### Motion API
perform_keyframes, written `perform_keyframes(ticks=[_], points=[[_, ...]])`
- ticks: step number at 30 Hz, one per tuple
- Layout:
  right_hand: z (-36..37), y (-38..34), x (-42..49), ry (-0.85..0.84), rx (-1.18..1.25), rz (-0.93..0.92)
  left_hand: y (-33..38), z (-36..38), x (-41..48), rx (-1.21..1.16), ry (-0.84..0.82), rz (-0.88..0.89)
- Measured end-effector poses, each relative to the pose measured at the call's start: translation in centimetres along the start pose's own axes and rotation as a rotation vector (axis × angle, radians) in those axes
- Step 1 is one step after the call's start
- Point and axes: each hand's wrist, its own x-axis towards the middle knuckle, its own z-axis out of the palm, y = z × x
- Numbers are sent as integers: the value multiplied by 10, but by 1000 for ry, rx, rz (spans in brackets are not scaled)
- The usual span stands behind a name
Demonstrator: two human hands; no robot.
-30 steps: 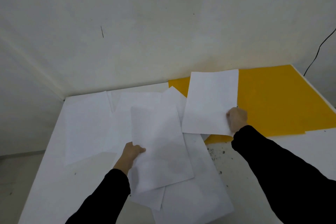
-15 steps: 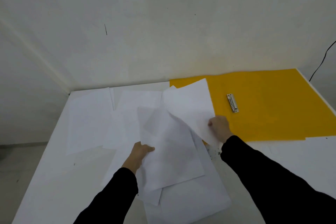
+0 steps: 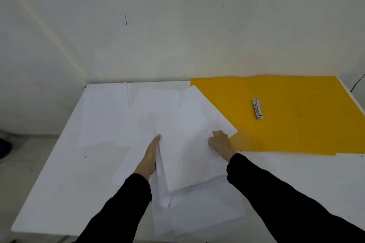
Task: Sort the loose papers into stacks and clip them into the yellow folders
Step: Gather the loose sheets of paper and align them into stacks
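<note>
Item: yellow folder point(image 3: 296, 124), lying open and flat on the white table point(image 3: 59, 183) against the wall; metal clip point(image 3: 257, 109) on its middle, bare, no sheet under it.

Item: loose papers point(image 3: 106, 112), spread just left of the folder; one far sheet overlaps the folder's left edge.

Item: gathered stack point(image 3: 187, 154), near-left of the folder, roughly squared, resting on other sheets.

Left hand point(image 3: 151, 156): flat, fingers extended against the stack's left edge, pressing rather than gripping.

Right hand point(image 3: 220, 143): curled on the stack's right edge, beside the folder's near-left corner; a pinch seems likely.

Change: a second ago the right hand held a single sheet up over the folder; that sheet now lies on the stack, and the clip is uncovered.

Status: sorting under way; clipping not begun.
</note>
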Motion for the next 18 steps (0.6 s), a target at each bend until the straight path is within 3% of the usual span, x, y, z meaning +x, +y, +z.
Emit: perform_keyframes(ticks=[3, 7, 18], points=[[6, 0, -1, -33, -38, 14, -4, 1, 0, 107, -26, -16], [17, -3, -3, 19, -76, -7, -12, 6, 0, 264, 116, -23], [29, 2, -9, 173, -77, -22, -11, 14, -14, 116, 108, 27]])
